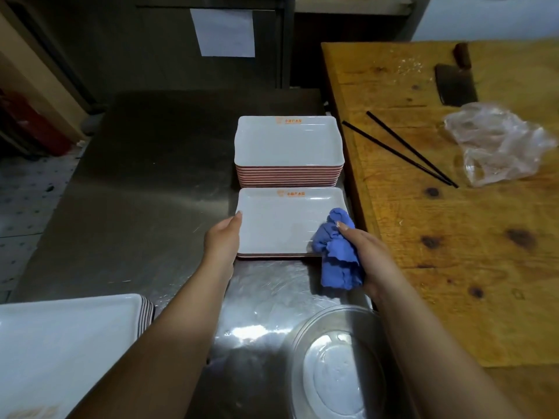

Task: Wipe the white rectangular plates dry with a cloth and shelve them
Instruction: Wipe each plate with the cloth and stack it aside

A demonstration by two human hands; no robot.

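Note:
A white rectangular plate (278,220) with an orange logo lies on top of a low pile on the steel counter (145,182). My left hand (222,237) holds its left edge, thumb on the rim. My right hand (367,255) grips a crumpled blue cloth (337,252), which rests on the plate's right front corner. Behind it stands a taller stack of the same plates (289,146). Another stack of white plates (60,349) sits at the near left.
A wooden chopping board (472,237) lies to the right, with black chopsticks (402,149), a cleaver (455,83) and a crumpled clear plastic bag (496,143) on it. A clear bowl (335,364) sits near my right forearm. A paper sheet (223,31) hangs on the back wall.

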